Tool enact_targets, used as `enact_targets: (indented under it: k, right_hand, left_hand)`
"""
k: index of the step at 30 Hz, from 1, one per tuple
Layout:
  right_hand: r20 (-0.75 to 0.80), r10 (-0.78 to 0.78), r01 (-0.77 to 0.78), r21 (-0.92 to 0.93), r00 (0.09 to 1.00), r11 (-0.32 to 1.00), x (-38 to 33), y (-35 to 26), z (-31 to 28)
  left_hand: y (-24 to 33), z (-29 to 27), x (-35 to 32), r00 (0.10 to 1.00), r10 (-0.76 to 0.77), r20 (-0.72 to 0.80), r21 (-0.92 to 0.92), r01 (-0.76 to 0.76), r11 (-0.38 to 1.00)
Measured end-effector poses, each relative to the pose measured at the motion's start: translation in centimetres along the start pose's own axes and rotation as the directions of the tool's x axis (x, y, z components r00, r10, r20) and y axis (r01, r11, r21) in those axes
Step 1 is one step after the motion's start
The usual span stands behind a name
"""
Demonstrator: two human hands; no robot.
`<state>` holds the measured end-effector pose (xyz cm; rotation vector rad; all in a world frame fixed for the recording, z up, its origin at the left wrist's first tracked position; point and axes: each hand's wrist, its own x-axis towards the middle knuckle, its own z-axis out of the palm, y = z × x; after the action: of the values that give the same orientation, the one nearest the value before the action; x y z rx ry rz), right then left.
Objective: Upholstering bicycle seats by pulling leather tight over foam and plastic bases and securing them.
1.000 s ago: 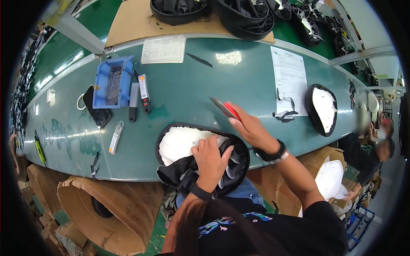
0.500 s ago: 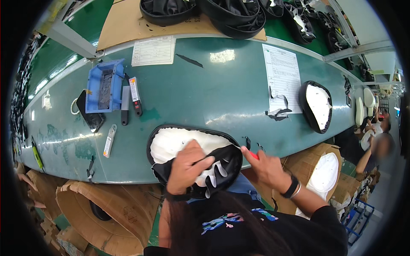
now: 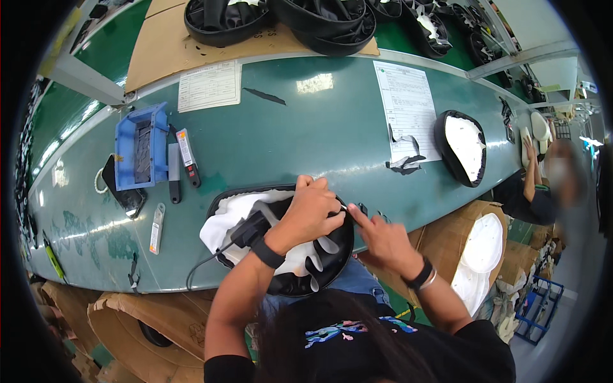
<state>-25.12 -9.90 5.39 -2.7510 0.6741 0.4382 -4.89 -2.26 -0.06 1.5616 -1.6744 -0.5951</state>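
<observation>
A rounded pad [image 3: 234, 247] with a white underside and a shiny black cover [image 3: 339, 241] lies at the table's near edge, partly over my lap. My left hand [image 3: 309, 214] is closed on the black cover near the pad's far right rim, its fingers bunched. Just to the right, my right hand [image 3: 387, 245] is closed with its index finger stretched toward that rim. A thin blade tip shows by the fingertip; the knife's red handle, seen earlier, is now hidden in the palm. Pale loose flaps [image 3: 312, 256] stick up inside the pad.
On the left stand a blue bin [image 3: 142, 147], several cutters [image 3: 157, 228] and a phone [image 3: 124, 189]. Another black-rimmed pad [image 3: 462, 148] and paper sheets [image 3: 408, 105] lie right. Cardboard boxes [image 3: 147, 332] stand below the table edge; a co-worker [image 3: 536, 191] is at far right.
My left hand has moved right and away from me to the pad's far right rim, beside my right hand. The white lining now bulges at left. The view has shifted slightly.
</observation>
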Motion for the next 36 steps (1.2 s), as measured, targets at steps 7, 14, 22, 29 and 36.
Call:
enact_targets:
  k: [7,14,22,29,36]
  right_hand:
    - [-0.056,0.289,-0.279,0.147,0.956,0.949,-6.5,-5.9,2.9]
    - [-0.079,0.179,-0.16,0.204,0.981,0.966,-2.3,-1.8,0.3]
    - [-0.137,-0.001,0.009,0.06,0.991,0.998,1.0,-1.0,-0.3]
    - [-0.073,0.301,-0.28,0.211,0.951,0.936,-5.3,-6.0,3.1]
    - [-0.016,0.222,-0.218,0.12,0.975,0.969,-0.3,-2.0,-1.3]
  left_hand:
    - [0.0,-1.6,-0.6,0.985,-0.102,-0.14,-0.722,-0.031,0.691]
    - [-1.8,-2.2,-3.0,0.994,-0.079,0.074,-0.055,0.084,0.995]
    - [-3.1,-3.8,-2.5,0.974,-0.143,0.177,-0.458,0.21,0.864]
    - [-1.5,-6.9,-2.9,0.798,-0.576,-0.177,-0.977,-0.071,0.201]
    - [-0.3,-2.2,0.6,0.996,0.026,0.086,0.327,-0.053,0.944]
